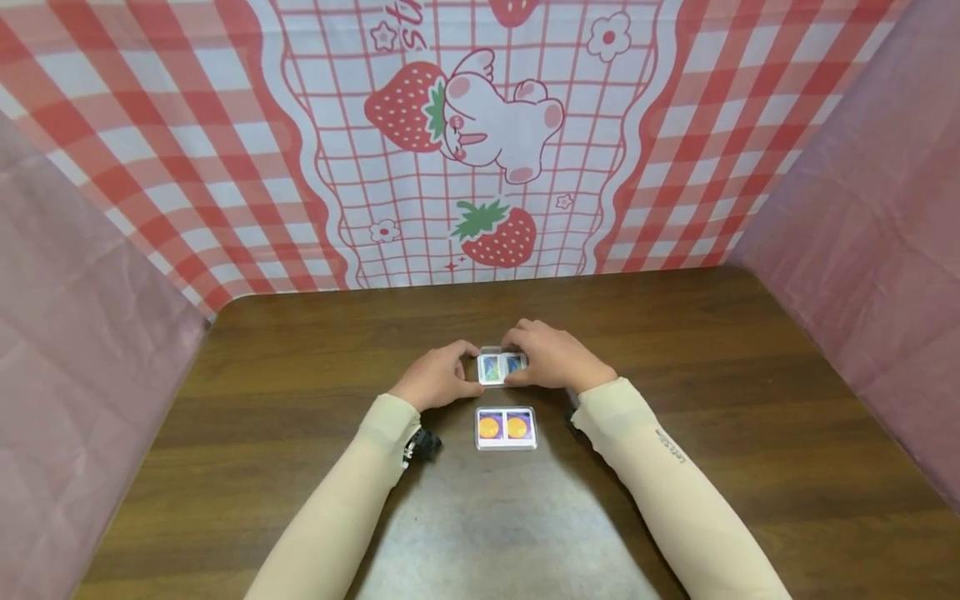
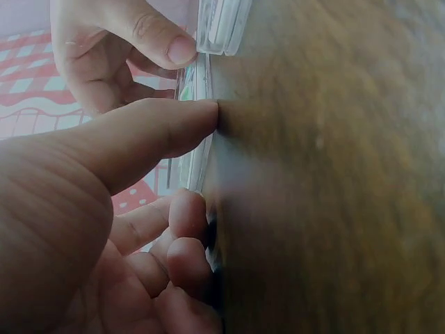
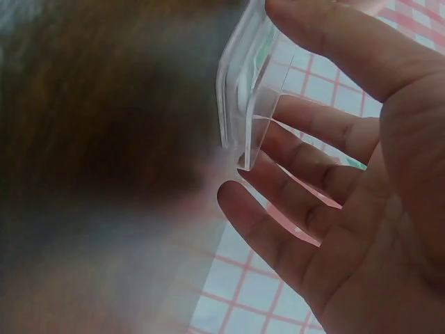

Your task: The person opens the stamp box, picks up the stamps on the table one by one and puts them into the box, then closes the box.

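Observation:
A clear plastic case [image 1: 491, 369] with two small blue-green picture cards sits on the table between the hands. My left hand [image 1: 438, 377] holds its left end, thumb at the near edge; in the left wrist view the thumb [image 2: 167, 129] crosses the case's side. My right hand [image 1: 553, 357] pinches a clear lid [image 3: 259, 139] from above, thumb on the near side and fingers on the far side. The lid stands slightly apart from the case body at one end in the right wrist view. Right fingers cover part of the right card.
Nearer the person lies a second clear case [image 1: 506, 446] with two yellow-orange round pictures on purple. The brown wooden table [image 1: 315, 350] ends at a checked strawberry cloth [image 1: 480, 242] behind. Pinkish cloth walls [image 1: 862, 208] stand at both sides.

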A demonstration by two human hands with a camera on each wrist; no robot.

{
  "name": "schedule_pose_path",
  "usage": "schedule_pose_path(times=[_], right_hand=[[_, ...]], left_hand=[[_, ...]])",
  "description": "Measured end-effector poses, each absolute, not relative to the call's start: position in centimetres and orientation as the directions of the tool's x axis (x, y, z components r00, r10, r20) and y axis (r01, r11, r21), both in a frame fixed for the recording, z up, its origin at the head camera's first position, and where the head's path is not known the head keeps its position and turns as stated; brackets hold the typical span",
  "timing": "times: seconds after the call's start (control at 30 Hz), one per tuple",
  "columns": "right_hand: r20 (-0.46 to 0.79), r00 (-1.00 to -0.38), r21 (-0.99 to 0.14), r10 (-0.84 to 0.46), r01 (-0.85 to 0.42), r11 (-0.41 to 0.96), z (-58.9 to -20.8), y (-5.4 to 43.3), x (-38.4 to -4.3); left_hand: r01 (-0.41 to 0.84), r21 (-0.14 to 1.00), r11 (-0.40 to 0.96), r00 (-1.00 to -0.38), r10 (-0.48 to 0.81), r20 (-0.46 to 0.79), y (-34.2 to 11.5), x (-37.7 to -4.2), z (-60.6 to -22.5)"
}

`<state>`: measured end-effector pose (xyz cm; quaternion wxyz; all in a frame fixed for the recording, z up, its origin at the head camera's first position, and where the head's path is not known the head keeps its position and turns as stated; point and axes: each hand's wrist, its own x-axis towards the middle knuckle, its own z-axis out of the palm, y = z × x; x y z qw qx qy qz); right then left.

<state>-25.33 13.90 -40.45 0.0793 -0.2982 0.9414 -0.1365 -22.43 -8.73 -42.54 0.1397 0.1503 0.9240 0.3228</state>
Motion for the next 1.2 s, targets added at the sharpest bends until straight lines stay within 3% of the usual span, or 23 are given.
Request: schedule_pose_path(times=[0.93, 1.2], right_hand=[[-0.116, -0.804, -0.284, -0.583, -0.536, 0.795, -40.6, 12.9, -25.0], [-0.112, -0.838, -0.362, -0.534, -0.466, 0.807, -40.5, 14.8, -25.3]], left_hand=[[0.198, 0.635, 0.747, -0.908, 0.383, -0.167, -8.8, -22.4, -42.6], [0.225, 0.631, 0.743, -0.907, 0.395, -0.142, -8.8, -22.5, -42.6]])
